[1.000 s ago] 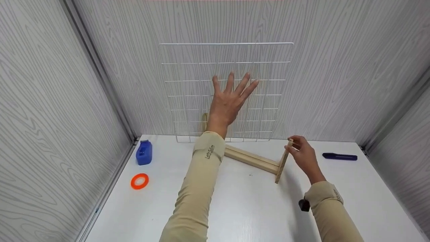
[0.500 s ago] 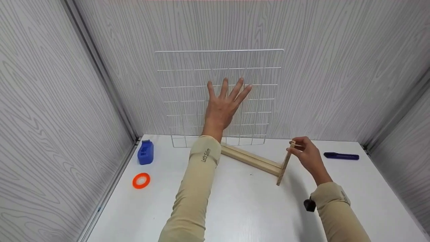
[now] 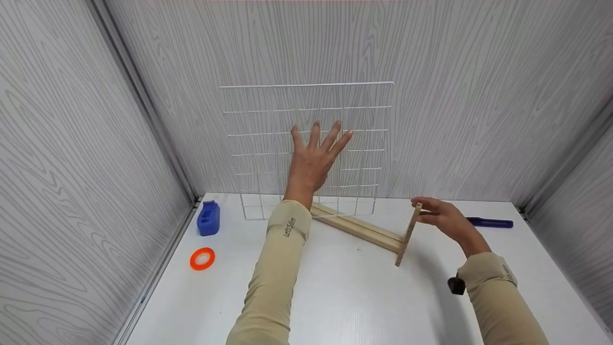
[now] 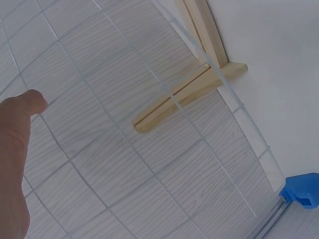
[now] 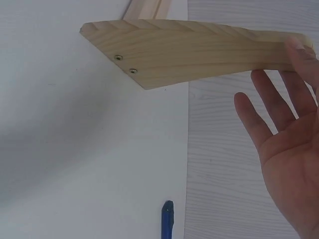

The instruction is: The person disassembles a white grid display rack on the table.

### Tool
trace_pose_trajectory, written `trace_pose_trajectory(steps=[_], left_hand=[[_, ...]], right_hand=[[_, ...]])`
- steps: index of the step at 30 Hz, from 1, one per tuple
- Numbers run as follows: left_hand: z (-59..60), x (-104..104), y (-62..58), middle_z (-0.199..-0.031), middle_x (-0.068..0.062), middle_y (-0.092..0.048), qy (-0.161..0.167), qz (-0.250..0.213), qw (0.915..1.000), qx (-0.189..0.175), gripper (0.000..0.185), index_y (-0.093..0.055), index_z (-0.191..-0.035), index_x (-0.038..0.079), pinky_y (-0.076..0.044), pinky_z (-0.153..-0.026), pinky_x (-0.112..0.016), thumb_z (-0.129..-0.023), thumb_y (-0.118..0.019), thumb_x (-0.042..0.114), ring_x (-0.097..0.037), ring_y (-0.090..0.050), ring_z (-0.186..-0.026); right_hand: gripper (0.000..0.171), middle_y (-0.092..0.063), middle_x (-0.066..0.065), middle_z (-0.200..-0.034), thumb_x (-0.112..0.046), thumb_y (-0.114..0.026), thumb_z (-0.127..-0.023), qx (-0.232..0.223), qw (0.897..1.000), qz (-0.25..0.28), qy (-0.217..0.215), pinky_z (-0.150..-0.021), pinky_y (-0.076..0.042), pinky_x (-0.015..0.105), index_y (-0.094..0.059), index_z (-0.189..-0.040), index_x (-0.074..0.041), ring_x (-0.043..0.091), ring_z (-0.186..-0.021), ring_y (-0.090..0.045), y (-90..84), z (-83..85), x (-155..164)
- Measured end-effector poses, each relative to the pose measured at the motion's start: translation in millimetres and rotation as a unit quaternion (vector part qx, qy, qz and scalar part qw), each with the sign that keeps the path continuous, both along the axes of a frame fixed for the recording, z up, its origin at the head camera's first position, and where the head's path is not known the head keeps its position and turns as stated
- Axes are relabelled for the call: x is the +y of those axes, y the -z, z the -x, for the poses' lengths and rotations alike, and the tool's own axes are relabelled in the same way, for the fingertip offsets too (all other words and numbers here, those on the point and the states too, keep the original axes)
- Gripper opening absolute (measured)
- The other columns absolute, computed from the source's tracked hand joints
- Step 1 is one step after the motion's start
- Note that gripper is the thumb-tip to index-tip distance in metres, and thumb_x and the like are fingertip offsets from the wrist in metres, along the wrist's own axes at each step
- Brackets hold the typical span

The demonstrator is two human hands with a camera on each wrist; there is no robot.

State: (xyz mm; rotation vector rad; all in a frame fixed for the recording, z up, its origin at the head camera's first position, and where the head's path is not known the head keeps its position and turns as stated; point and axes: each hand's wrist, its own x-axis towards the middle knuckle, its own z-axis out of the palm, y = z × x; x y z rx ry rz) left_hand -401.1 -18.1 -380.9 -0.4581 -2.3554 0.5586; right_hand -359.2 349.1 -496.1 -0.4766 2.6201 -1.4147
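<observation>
So the left hand (image 3: 313,160) was flat against the white wire grid (image 3: 306,143), fingers straight and fanned out, palm pushing the panel back toward the grey wall (image 3: 479,96) while its bottom edge sat on the white table (image 3: 359,297). From the wrist camera you could see the grid (image 4: 164,149) tilted right over the far end of the wooden stand (image 3: 364,229), with only the thumb side of that hand (image 4: 17,149) in view. The right hand (image 3: 443,220) was over at the stand's near end piece, the upright angled board, fingertips touching its top end; in its wrist view the fingers (image 5: 271,107) looked mostly straight and loosely spread, one fingertip on the board (image 5: 199,52), so more steadying than gripping. The stand lay on the table between the two hands, its long grooved rail running from under the grid's bottom edge to that end board. My read is this was the lining-up step, grid propped and not yet seated in the rail's groove. Next bit probably needs the grid's bottom wire lifted and dropped straight into the slot while the right hand keeps the stand from sliding. Off to the left sat a blue bottle (image 3: 207,218) and an orange tape roll (image 3: 201,258), and a dark blue pen (image 3: 491,223) lay just behind the right hand
</observation>
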Motion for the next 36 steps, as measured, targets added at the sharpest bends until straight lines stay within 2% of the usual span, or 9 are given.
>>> trace_pose_trajectory(steps=[6, 11, 14, 18, 22, 26, 29, 32, 36], left_hand=[[-1.1, -7, -1.7, -0.172, 0.004, -0.006, 0.005, 0.001, 0.9999, -0.016, 0.093, 0.006, -0.162, 0.038, -0.032, -0.113, -0.071, -0.099, -0.063, 0.034, -0.032, -0.029, -0.154], [-1.7, -11, 2.6, -0.172, 0.005, -0.006, -0.003, 0.002, 0.9996, -0.026, 0.096, 0.005, -0.162, 0.038, -0.032, -0.113, -0.071, -0.097, -0.066, 0.034, -0.032, -0.028, -0.154], [-2.6, -11, 3.5, -0.173, 0.004, -0.005, -0.006, 0.01, 0.9993, -0.037, 0.101, 0.006, -0.162, 0.038, -0.032, -0.114, -0.071, -0.095, -0.069, 0.034, -0.032, -0.027, -0.154], [-3.6, -9, 2.6, -0.173, 0.004, -0.002, 0.0, 0.017, 0.9986, -0.051, 0.107, 0.008, -0.162, 0.038, -0.03, -0.114, -0.072, -0.092, -0.073, 0.031, -0.033, -0.024, -0.155], [-2.9, -8, 2.7, -0.173, 0.004, -0.001, -0.002, 0.021, 0.9987, -0.047, 0.107, 0.008, -0.162, 0.038, -0.03, -0.114, -0.071, -0.092, -0.073, 0.032, -0.032, -0.025, -0.155], [-1.9, -10, 4.9, -0.173, 0.004, -0.003, -0.004, 0.018, 0.9989, -0.044, 0.105, 0.008, -0.162, 0.038, -0.031, -0.114, -0.071, -0.093, -0.071, 0.033, -0.031, -0.027, -0.155], [-1.8, -12, 7.0, -0.172, 0.004, -0.005, 0.0, 0.01, 0.9989, -0.046, 0.102, 0.006, -0.162, 0.038, -0.031, -0.114, -0.072, -0.094, -0.07, 0.031, -0.032, -0.027, -0.154], [-2.3, -13, 8.3, -0.172, 0.004, -0.006, 0.005, 0.007, 0.9989, -0.047, 0.102, 0.005, -0.162, 0.038, -0.031, -0.114, -0.072, -0.093, -0.071, 0.03, -0.032, -0.028, -0.154], [-2.0, -15, 8.8, -0.172, 0.005, -0.006, 0.003, 0.007, 0.9989, -0.047, 0.104, 0.004, -0.162, 0.039, -0.031, -0.114, -0.071, -0.092, -0.073, 0.033, -0.032, -0.029, -0.154]], right_hand=[[0.046, -0.054, 0.024, -0.146, -0.015, -0.065, -0.099, 0.015, 1.0, -0.013, 0.018, -0.108, -0.047, 0.059, -0.053, -0.143, -0.005, 0.044, -0.136, -0.052, -3.3, -3.0, -1], [0.041, -0.061, 0.022, -0.137, -0.017, -0.069, -0.097, 0.022, 0.999, -0.025, 0.017, -0.1, -0.055, 0.038, -0.059, -0.135, -0.005, 0.04, -0.13, -0.058, -3.4, -6.5, 3], [0.037, -0.064, 0.017, -0.131, -0.017, -0.071, -0.095, 0.027, 0.999, -0.038, 0.018, -0.093, -0.056, 0.025, -0.062, -0.13, -0.008, 0.031, -0.123, -0.063, -5.0, -8.7, 6], [0.033, -0.066, 0.013, -0.126, -0.017, -0.072, -0.094, 0.024, 0.998, -0.052, 0.017, -0.088, -0.055, 0.02, -0.064, -0.126, -0.009, 0.016, -0.114, -0.065, -7.1, -10.7, 11], [0.035, -0.063, 0.016, -0.126, -0.016, -0.071, -0.095, 0.006, 0.999, -0.046, -0.013, -0.09, -0.055, 0.023, -0.06, -0.125, -0.003, 0.022, -0.118, -0.062, -9.2, -12.3, 13], [0.04, -0.057, 0.019, -0.135, -0.017, -0.07, -0.095, -0.01, 0.998, -0.045, -0.05, -0.1, -0.053, 0.04, -0.058, -0.131, -0.003, 0.042, -0.131, -0.053, -10.3, -15.3, 13], [0.042, -0.056, 0.021, -0.142, -0.021, -0.069, -0.096, -0.008, 0.997, -0.053, -0.054, -0.104, -0.049, 0.052, -0.058, -0.135, -0.006, 0.047, -0.138, -0.047, -8.7, -17.8, 14], [0.041, -0.057, 0.02, -0.143, -0.023, -0.069, -0.096, -0.007, 0.998, -0.051, -0.041, -0.103, -0.05, 0.045, -0.061, -0.133, -0.008, 0.039, -0.138, -0.05, -5.7, -20.0, 14], [0.039, -0.062, 0.017, -0.138, -0.02, -0.071, -0.095, -0.003, 0.999, -0.03, -0.039, -0.094, -0.053, 0.024, -0.062, -0.13, -0.005, 0.012, -0.124, -0.061, -2.7, -22.4, 15]])
